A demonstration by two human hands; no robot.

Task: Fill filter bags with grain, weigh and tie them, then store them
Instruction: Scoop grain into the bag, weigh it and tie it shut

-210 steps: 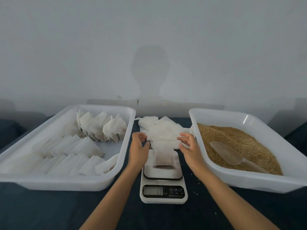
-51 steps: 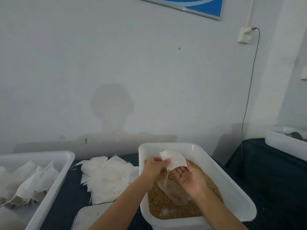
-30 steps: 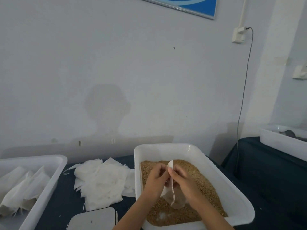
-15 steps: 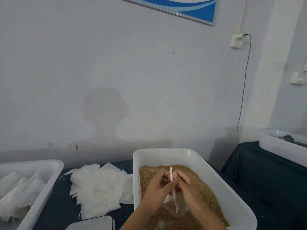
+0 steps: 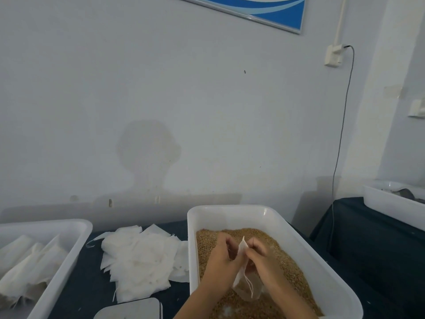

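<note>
Both hands — left hand [image 5: 222, 256] and right hand [image 5: 261, 255] — pinch the filter bag [image 5: 241, 261] mouth over the grain tray [image 5: 299, 245] — best to spread it wide before scooping.

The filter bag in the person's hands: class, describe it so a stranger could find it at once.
Start at the white plastic tub of brown grain on the right of the dark table. Above the grain, the left hand and right hand pinch one thin white paper filter bag between them. Unlike the loose pile of flat white bags beside the tub, it is held up, with a string dangling.
</note>
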